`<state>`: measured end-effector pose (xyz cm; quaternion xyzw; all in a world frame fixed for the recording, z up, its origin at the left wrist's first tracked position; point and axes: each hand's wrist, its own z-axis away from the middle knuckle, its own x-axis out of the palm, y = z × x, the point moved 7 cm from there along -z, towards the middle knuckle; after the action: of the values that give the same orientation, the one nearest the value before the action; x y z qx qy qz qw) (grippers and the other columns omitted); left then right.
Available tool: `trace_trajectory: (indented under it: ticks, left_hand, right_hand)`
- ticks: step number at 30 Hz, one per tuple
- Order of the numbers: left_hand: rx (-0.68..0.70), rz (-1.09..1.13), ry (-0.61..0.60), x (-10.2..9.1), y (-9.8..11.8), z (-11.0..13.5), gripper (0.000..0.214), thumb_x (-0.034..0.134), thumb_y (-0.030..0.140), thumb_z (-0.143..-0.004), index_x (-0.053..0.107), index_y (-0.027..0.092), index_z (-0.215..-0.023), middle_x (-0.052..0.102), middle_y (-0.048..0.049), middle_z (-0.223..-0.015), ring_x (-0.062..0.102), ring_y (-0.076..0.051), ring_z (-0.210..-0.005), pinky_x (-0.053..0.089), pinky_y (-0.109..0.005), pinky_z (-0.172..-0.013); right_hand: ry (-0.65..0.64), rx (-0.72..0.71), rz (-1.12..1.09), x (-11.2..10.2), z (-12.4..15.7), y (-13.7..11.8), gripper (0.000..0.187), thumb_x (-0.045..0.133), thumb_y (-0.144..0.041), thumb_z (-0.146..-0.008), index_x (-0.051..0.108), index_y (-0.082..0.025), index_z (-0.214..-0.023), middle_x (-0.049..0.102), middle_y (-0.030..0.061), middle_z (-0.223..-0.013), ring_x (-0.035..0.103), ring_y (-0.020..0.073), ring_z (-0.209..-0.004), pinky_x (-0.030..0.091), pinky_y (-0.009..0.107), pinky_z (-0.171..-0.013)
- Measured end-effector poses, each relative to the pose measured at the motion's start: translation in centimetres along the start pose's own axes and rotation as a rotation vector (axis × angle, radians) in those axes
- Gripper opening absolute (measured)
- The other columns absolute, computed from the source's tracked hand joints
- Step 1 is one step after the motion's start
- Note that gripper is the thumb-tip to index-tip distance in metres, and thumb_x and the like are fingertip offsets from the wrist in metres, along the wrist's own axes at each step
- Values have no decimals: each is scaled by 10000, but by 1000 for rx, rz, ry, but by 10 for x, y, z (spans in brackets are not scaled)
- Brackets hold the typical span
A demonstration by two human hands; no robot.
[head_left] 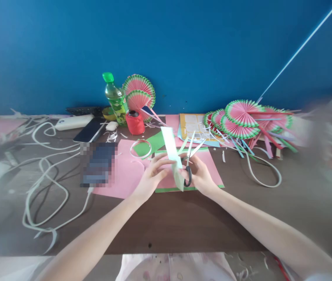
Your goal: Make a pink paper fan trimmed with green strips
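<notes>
My left hand (151, 175) pinches a folded pale green paper strip (172, 154) that stands up between both hands. My right hand (199, 173) grips black-handled scissors (188, 164), whose blades are open and point up and away beside the strip. Both hands hover over pink paper sheets (125, 175) with a green edge, lying on the dark brown table (183, 222).
Pink and green pleated paper fans (243, 117) pile at the right, two more fans (139, 93) lean on the blue wall. A green bottle (115, 97), red spool (134, 122), phone (90, 130), white cables (45, 168) and a tape ring (140, 148) lie left of centre.
</notes>
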<state>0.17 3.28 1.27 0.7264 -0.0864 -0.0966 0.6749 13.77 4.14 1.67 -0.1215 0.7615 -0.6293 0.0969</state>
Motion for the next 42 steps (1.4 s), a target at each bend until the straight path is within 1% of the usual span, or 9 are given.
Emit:
trace_trajectory:
  ticks: [3, 7, 9, 13, 18, 22, 30, 36, 42]
  left_hand:
    - [17, 23, 52, -4, -2, -1, 194, 606, 314, -787, 651, 236, -959, 447, -49, -1287, 381, -237, -1248, 424, -317, -939]
    - [-16, 315, 163, -12, -11, -2, 406, 676, 283, -731, 496, 264, -1094, 564, -23, -1149, 567, -162, -982, 481, -278, -786]
    - [-96, 393, 118, -8, -15, -3, 458, 676, 289, -732, 471, 246, -1139, 624, -32, -1058, 601, -162, -915, 491, -277, -753]
    - [-189, 379, 33, -2, -16, -2, 417, 711, 309, -687, 560, 170, -1049, 680, -69, -980, 640, -212, -889, 502, -328, -794]
    - [-67, 255, 255, -30, -10, -2, 373, 695, 308, -700, 566, 197, -1032, 696, -36, -899, 655, -198, -800, 521, -298, -693]
    - [47, 211, 399, -52, -1, -2, 356, 663, 300, -736, 554, 236, -1069, 686, -18, -906, 641, -150, -700, 501, -236, -576]
    - [198, 261, 527, -71, 22, 0, 427, 667, 251, -735, 519, 251, -1136, 661, -35, -1043, 643, -180, -909, 532, -272, -732]
    - [187, 266, 541, -73, 20, 0, 447, 679, 264, -723, 519, 241, -1139, 670, -36, -995, 655, -177, -864, 539, -276, -727]
    - [138, 300, 495, -65, 14, -1, 399, 671, 260, -724, 531, 237, -1097, 675, -29, -948, 656, -152, -768, 536, -243, -618]
  right_hand:
    - [71, 2, -10, -8, -1, 0, 332, 687, -444, -675, 506, -218, -837, 558, -1, -767, 516, 142, -680, 423, 276, -617]
    - [84, 34, -18, -13, -2, 4, 365, 703, -473, -636, 500, -203, -775, 510, -26, -659, 439, 109, -568, 373, 257, -545]
    - [47, 66, -29, -11, -2, 7, 374, 705, -476, -627, 506, -196, -774, 470, -44, -595, 392, 91, -509, 336, 242, -492]
    - [-38, 127, -13, -5, -1, 10, 325, 656, -463, -684, 536, -189, -811, 448, -51, -561, 370, 86, -491, 328, 236, -484]
    - [-47, 87, 50, -3, 2, 5, 237, 560, -425, -792, 507, -194, -800, 486, -27, -670, 459, 103, -601, 396, 243, -598]
    - [-120, 140, 7, 1, 6, 9, 259, 530, -447, -815, 472, -195, -835, 494, -29, -658, 518, 110, -576, 427, 255, -580]
    - [-164, 222, 154, 1, 8, 2, 284, 601, -444, -750, 480, -188, -769, 453, -29, -709, 460, 85, -562, 419, 224, -509]
    - [-246, 158, 272, 6, 8, 3, 272, 566, -442, -783, 472, -187, -770, 409, -46, -645, 401, 84, -567, 361, 221, -520]
    - [-259, 153, 322, 6, 8, 7, 260, 554, -437, -799, 478, -189, -790, 417, -49, -645, 394, 81, -557, 336, 223, -529]
